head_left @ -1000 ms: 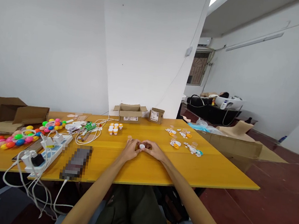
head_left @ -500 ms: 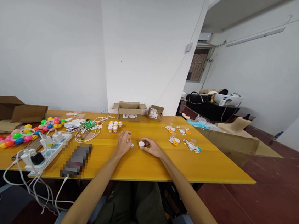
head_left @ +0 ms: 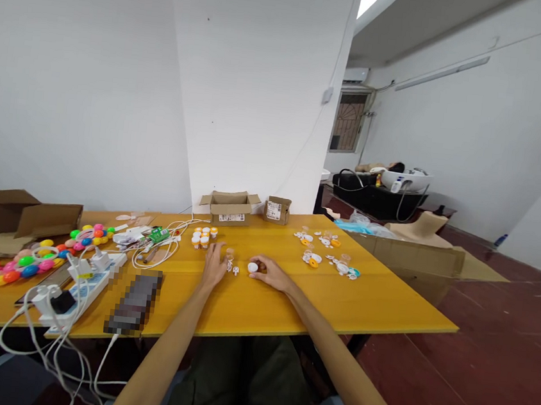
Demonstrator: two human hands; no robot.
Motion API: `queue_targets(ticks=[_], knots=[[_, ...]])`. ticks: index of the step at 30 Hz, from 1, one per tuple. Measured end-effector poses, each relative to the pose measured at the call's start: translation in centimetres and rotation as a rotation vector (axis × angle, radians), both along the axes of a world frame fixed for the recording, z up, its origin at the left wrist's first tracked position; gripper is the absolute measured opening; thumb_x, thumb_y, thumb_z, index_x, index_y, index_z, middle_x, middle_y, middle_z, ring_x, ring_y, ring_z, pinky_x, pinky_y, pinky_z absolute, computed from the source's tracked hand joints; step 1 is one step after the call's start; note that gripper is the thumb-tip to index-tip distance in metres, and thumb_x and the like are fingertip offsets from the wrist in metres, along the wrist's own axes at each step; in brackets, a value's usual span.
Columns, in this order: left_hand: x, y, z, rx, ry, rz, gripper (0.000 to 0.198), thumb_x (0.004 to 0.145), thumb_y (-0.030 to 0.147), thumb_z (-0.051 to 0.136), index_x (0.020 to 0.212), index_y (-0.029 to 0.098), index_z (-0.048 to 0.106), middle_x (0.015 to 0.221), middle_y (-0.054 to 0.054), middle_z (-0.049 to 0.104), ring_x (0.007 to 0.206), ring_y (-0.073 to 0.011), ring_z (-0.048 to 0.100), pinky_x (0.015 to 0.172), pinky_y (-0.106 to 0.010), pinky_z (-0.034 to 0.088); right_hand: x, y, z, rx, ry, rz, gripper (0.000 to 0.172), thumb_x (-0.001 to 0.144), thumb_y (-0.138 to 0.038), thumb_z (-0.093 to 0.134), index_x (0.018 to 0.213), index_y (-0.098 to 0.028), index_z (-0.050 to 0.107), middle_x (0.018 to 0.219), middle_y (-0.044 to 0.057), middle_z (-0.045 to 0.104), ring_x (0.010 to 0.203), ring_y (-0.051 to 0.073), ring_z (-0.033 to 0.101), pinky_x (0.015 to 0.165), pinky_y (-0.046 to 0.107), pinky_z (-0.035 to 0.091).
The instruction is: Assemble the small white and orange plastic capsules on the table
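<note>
Open cardboard box [head_left: 229, 208], contents hidden — right hand [head_left: 271, 273] grips white cap [head_left: 253, 267].

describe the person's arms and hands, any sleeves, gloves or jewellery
Both arms are bare as far as the view shows, no sleeves. The left hand and right hand wear no gloves, and no watch, band or ring shows at this size.

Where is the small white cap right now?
In the head view, the white cap is mid-way across the yellow table, in the fingertips of the right hand, just right of the left hand and some tiny white pieces.
</note>
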State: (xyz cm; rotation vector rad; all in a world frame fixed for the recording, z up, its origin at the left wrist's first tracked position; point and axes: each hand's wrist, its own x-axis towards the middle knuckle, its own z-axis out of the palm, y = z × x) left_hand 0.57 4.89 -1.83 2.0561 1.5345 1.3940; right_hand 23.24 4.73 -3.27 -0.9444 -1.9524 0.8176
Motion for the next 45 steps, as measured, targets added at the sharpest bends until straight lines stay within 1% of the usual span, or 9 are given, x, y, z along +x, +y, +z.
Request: queue_targets(ticks=[4,10,18,21,25,27,31,37,45], knots=[[-0.2,0.4,-0.3,-0.006,0.023,-0.082,0.042,0.083,0.014,0.057,0.122,0.027,0.063,0.115,-0.006,0.062,0.112,-0.0239,0.061,0.102,-0.041,0.047,0.0,0.2,-0.1,0.012,0.001,0.010,0.035,0.069,-0.028,0.080,0.101,-0.021,0.068,0.100,0.004,0.070,0.091,0.022,0.064,0.088,0.038,0.052],[-0.4,1.4,-1.1,-0.013,0.032,-0.180,0.038,0.082,0.010,0.058,0.114,0.025,0.068,0.107,-0.005,0.066,0.097,-0.0199,0.066,0.093,-0.036,0.053,-0.2,0.3,-0.2,0.029,-0.028,-0.003,0.034,0.070,-0.026,0.080,0.102,-0.020,0.068,0.102,0.005,0.069,0.091,0.021,0.064,0.088,0.037,0.052],[-0.4,1.7,-1.8,-0.023,0.018,-0.192,0.042,0.079,0.005,0.058,0.113,0.026,0.068,0.105,-0.004,0.067,0.083,-0.0171,0.067,0.083,-0.033,0.056,-0.1,0.3,-0.3,0.032,-0.054,-0.005,0.033,0.073,-0.030,0.079,0.102,-0.021,0.068,0.102,0.005,0.069,0.092,0.022,0.064,0.088,0.037,0.052],[-0.3,1.7,-1.8,0.002,0.038,-0.181,0.040,0.080,0.007,0.057,0.114,0.026,0.068,0.105,-0.005,0.066,0.090,-0.0187,0.066,0.085,-0.034,0.055,-0.1,0.4,-0.5,0.034,-0.052,-0.004,0.031,0.074,-0.030,0.078,0.101,-0.020,0.068,0.099,0.004,0.070,0.090,0.022,0.064,0.087,0.037,0.052],[0.0,1.3,-1.5,0.106,0.109,-0.088,0.034,0.081,0.013,0.060,0.110,0.026,0.070,0.107,-0.006,0.064,0.104,-0.0227,0.061,0.096,-0.039,0.049,-0.1,0.6,-0.6,0.015,-0.037,-0.004,0.029,0.073,-0.028,0.076,0.100,-0.019,0.068,0.098,0.004,0.070,0.089,0.021,0.065,0.086,0.037,0.052],[0.1,0.8,-1.4,0.123,0.186,-0.063,0.030,0.080,0.014,0.062,0.105,0.027,0.071,0.113,-0.006,0.062,0.110,-0.0247,0.057,0.100,-0.042,0.046,-0.1,0.6,-0.6,0.003,-0.029,0.000,0.029,0.073,-0.027,0.076,0.100,-0.020,0.068,0.098,0.004,0.070,0.090,0.021,0.065,0.086,0.037,0.053],[0.3,-0.4,-1.1,0.090,0.371,-0.092,0.018,0.078,0.019,0.066,0.094,0.026,0.072,0.129,-0.007,0.056,0.120,-0.0286,0.048,0.100,-0.046,0.041,0.0,0.5,-0.5,-0.021,-0.014,0.007,0.031,0.073,-0.027,0.076,0.102,-0.019,0.067,0.099,0.004,0.071,0.090,0.021,0.066,0.087,0.037,0.053],[0.5,-1.4,-0.5,0.095,0.487,-0.110,0.011,0.081,0.024,0.066,0.091,0.024,0.072,0.133,-0.009,0.054,0.122,-0.0304,0.044,0.099,-0.048,0.039,0.1,0.3,-0.3,-0.022,-0.009,0.013,0.033,0.073,-0.027,0.076,0.104,-0.020,0.067,0.102,0.005,0.071,0.092,0.021,0.066,0.089,0.038,0.053],[0.6,-1.5,0.0,0.138,0.436,-0.101,0.007,0.081,0.028,0.070,0.087,0.024,0.071,0.129,-0.009,0.057,0.120,-0.0305,0.045,0.098,-0.048,0.040,0.1,0.2,-0.2,-0.006,-0.026,0.019,0.037,0.073,-0.031,0.077,0.107,-0.020,0.067,0.101,0.005,0.072,0.091,0.022,0.066,0.088,0.039,0.054]])
